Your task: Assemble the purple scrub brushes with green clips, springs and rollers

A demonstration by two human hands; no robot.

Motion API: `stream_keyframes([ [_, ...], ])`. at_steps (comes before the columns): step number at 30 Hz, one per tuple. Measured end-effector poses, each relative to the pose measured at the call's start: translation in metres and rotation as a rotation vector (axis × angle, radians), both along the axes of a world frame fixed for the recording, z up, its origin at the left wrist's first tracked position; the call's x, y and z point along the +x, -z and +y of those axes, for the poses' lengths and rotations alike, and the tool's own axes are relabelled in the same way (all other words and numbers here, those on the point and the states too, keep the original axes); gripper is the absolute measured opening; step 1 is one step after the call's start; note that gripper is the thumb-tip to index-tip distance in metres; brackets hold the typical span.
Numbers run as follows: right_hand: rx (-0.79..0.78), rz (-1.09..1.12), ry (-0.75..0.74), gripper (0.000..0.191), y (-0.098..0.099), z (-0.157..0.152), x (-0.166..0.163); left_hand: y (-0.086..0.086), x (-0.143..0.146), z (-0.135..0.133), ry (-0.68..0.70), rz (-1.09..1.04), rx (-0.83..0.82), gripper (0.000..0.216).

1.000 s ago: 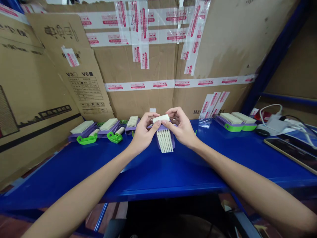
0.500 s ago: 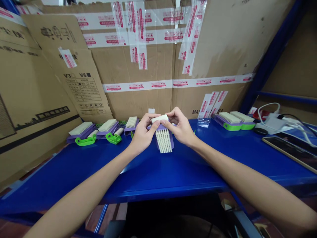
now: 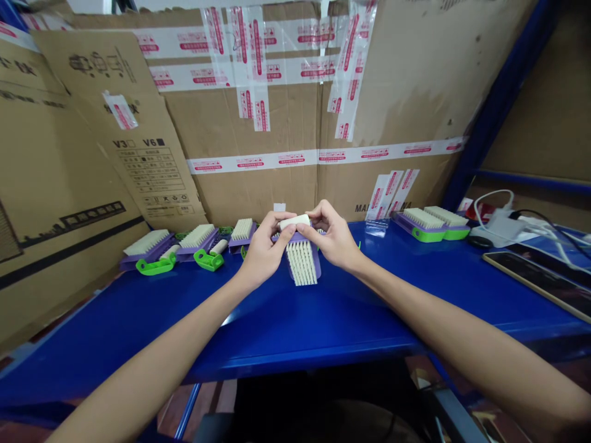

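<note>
A purple-backed brush [image 3: 302, 263] with cream bristles is between my two hands, its bristles facing up and toward me. Across its far end lies a rounded white piece [image 3: 296, 221], perhaps a roller or sponge. My left hand [image 3: 268, 243] grips the left end, thumb on the white piece and fingers curled behind. From the other side my right hand [image 3: 333, 237] pinches the right end the same way. Fingers hide part of the purple body. Left of my hands lie similar brushes [image 3: 198, 235], some with green end pieces [image 3: 209, 259] swung out beside them.
Two finished-looking brushes with green ends [image 3: 431, 223] lie at the right on the blue table [image 3: 295, 335]. Beyond them are a white charger with cables [image 3: 501, 224] and a phone [image 3: 538, 280]. Taped cardboard [image 3: 258, 135] walls the back and left.
Both hands keep their grip on the brush and white piece with hardly any movement. The whole view has shifted slightly, so things appear a little further left.
</note>
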State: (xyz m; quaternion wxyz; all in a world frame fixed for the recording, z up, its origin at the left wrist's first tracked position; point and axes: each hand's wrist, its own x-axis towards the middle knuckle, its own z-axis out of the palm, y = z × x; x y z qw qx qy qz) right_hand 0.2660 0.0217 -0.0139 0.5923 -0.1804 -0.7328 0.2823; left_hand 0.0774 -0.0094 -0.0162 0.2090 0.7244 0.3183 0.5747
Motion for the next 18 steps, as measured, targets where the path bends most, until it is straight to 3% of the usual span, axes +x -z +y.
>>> stream_keyframes([
  [6, 0.048, -0.109, -0.015, 0.025, -0.007, -0.002, 0.011, 0.0, -0.006, 0.001, -0.021, 0.039, 0.021, 0.03],
  [9, -0.003, -0.079, -0.048, 0.017, -0.008, 0.002, 0.015, -0.002, -0.009, 0.001, -0.018, 0.072, 0.032, 0.029],
  [18, -0.114, -0.041, -0.105, 0.019, -0.011, 0.001, 0.013, -0.008, -0.011, -0.008, -0.126, 0.253, 0.187, 0.03],
])
